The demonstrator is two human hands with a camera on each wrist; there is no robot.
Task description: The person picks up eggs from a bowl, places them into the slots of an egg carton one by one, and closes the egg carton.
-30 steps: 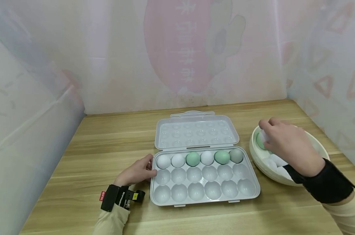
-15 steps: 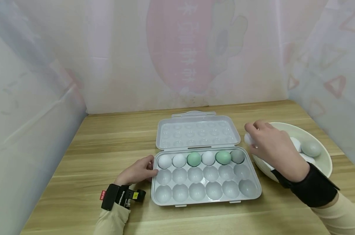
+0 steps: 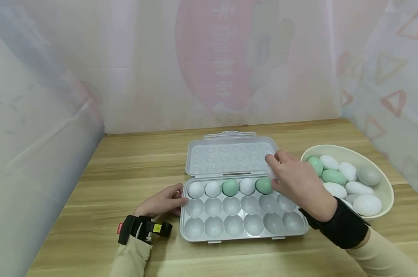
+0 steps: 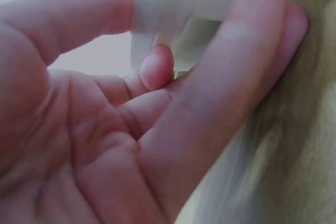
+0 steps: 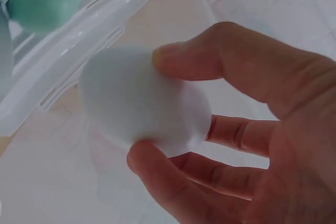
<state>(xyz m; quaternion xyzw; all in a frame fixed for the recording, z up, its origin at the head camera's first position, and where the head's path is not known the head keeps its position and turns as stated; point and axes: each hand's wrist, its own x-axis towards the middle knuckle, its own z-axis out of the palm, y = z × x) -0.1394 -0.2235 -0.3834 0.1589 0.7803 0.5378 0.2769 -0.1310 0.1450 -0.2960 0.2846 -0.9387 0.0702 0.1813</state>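
Note:
My right hand point(image 3: 297, 181) holds a white egg point(image 5: 144, 100) between thumb and fingertips, above the right end of the back row of the egg box point(image 3: 226, 218). The egg box lies open, its clear lid point(image 3: 231, 156) folded back. White eggs point(image 3: 196, 190) and green eggs point(image 3: 230, 187) sit in the back row; its right end is hidden behind my right hand. The two front rows hold no eggs. At the box's left edge, my left hand point(image 3: 162, 201) grips the wall, thumb point(image 4: 100, 11) on the rim side and fingers curled against the side.
To the right stands a cream bowl point(image 3: 388, 196) with several white, green and greyish eggs. Patterned sheets point(image 3: 143, 77) rise behind the wooden table point(image 3: 125, 165) and on both sides.
My right hand has lifted the white egg out of the bowl and carried it left to over the egg box. The left hand keeps its grip on the box's edge.

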